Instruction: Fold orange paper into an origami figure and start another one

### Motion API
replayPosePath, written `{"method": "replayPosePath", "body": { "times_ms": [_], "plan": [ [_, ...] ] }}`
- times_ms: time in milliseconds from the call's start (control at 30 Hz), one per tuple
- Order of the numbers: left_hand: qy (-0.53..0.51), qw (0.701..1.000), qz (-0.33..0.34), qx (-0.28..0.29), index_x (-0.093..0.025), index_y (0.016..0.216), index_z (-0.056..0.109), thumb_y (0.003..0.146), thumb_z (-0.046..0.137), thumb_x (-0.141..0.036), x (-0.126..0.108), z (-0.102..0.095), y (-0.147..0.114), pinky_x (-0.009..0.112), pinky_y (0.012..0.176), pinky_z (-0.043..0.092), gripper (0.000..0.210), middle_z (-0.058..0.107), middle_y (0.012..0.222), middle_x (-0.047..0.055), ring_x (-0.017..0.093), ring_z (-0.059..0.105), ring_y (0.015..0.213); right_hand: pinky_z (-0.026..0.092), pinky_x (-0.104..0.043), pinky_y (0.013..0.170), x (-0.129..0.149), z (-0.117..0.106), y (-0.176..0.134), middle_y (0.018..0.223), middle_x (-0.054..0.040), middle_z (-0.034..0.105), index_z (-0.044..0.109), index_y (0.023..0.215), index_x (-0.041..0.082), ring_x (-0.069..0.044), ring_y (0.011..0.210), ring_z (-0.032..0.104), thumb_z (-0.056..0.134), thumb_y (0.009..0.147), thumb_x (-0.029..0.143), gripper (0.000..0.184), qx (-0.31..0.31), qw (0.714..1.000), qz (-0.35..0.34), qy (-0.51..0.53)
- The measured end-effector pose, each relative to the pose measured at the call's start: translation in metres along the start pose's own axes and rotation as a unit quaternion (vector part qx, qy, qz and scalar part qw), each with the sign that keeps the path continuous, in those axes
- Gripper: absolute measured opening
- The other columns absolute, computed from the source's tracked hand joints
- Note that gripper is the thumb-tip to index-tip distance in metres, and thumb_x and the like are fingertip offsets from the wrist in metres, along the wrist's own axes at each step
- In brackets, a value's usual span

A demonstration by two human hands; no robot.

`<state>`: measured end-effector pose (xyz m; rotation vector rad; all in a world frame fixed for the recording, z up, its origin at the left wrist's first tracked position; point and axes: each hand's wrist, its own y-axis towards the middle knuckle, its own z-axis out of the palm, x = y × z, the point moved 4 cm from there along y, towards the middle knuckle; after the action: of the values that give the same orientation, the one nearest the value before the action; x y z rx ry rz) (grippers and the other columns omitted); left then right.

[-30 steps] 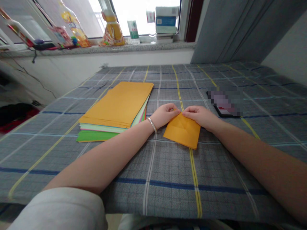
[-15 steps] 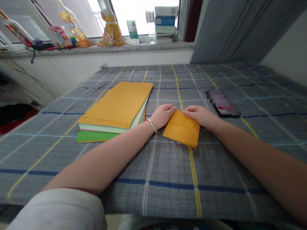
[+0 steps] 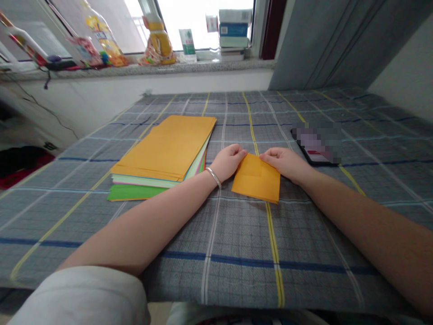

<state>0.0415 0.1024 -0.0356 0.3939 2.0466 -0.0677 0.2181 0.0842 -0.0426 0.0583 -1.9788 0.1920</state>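
Observation:
A small folded sheet of orange paper (image 3: pixel 256 178) is held over the table, showing crease lines across its face. My left hand (image 3: pixel 229 161) pinches its upper left corner between thumb and fingers, and a silver bangle (image 3: pixel 214 177) circles that wrist. At the upper right corner, my right hand (image 3: pixel 283 163) grips the paper the same way. The paper's lower edge shows more than one layer. To the left, close to my left hand, lies a stack of coloured paper (image 3: pixel 169 146) with orange sheets on top and white, pink and green ones beneath.
A phone (image 3: pixel 316 146) with a blurred screen lies right of my right hand. The plaid tablecloth (image 3: pixel 237 239) covers the table. On the windowsill (image 3: pixel 203 66) behind stand bottles, a green-and-white tube (image 3: pixel 187 43) and stacked boxes (image 3: pixel 234 31).
Both hands have shifted the folded paper very slightly up, and its lower edge has levelled a little. Both grips stay the same.

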Motion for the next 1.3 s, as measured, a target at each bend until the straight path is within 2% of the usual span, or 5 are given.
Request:
{"method": "replayPosePath", "body": {
  "times_ms": [633, 800, 933, 1100, 1300],
  "plan": [
    [0.097, 0.994, 0.002, -0.054, -0.018, 0.070, 0.051, 0.090, 0.055, -0.025, 0.003, -0.010, 0.002, 0.024, 0.064, 0.035, 0.021, 0.054, 0.066, -0.002, 0.013, 0.050, 0.068, 0.030, -0.024, 0.039, -0.009, -0.017, 0.005, 0.052, 0.0010, 0.053, 0.054, 0.064, 0.023, -0.010, 0.043, 0.042, 0.065, 0.084, 0.041, 0.029, 0.025, 0.998, 0.048, 0.015],
    [0.031, 0.999, -0.033, -0.024, -0.019, 0.075, 0.050, 0.093, 0.052, -0.027, 0.007, -0.005, 0.001, 0.023, 0.054, 0.034, 0.019, 0.051, 0.060, -0.004, 0.010, 0.048, 0.053, 0.030, -0.023, 0.039, -0.007, -0.020, 0.003, 0.050, 0.0029, 0.050, 0.051, 0.064, 0.022, -0.009, 0.041, 0.040, 0.063, 0.087, 0.036, 0.030, -0.046, 0.998, 0.020, 0.022],
    [-0.002, 0.997, -0.065, -0.049, -0.020, 0.086, 0.049, 0.092, 0.051, -0.024, 0.013, -0.005, 0.003, 0.021, 0.047, 0.032, 0.008, 0.051, 0.056, -0.007, 0.009, 0.046, 0.044, 0.034, -0.022, 0.039, -0.009, -0.018, 0.003, 0.061, 0.0014, 0.058, 0.062, 0.088, 0.020, -0.008, 0.043, 0.045, 0.060, 0.089, 0.029, 0.010, -0.023, 0.997, 0.034, 0.070],
    [0.010, 0.998, -0.032, -0.050, -0.021, 0.114, 0.052, 0.091, 0.046, -0.019, 0.012, -0.008, 0.002, 0.019, 0.048, 0.032, 0.024, 0.049, 0.052, -0.009, 0.009, 0.047, 0.042, 0.040, -0.024, 0.040, -0.012, -0.022, 0.003, 0.066, 0.0023, 0.065, 0.051, 0.131, 0.020, -0.012, 0.044, 0.051, 0.068, 0.079, 0.017, 0.055, -0.016, 0.996, 0.051, 0.073],
    [0.108, 0.993, 0.047, -0.008, -0.021, 0.116, 0.069, 0.084, 0.048, -0.015, 0.007, -0.007, -0.002, 0.023, 0.054, 0.036, 0.038, 0.057, 0.061, -0.003, 0.011, 0.049, 0.052, 0.054, -0.032, 0.065, -0.016, -0.029, 0.005, 0.079, -0.0037, 0.072, 0.064, 0.101, 0.024, -0.020, 0.073, 0.068, 0.072, 0.076, 0.021, 0.026, -0.113, 0.992, 0.009, 0.050]
  ]
}}
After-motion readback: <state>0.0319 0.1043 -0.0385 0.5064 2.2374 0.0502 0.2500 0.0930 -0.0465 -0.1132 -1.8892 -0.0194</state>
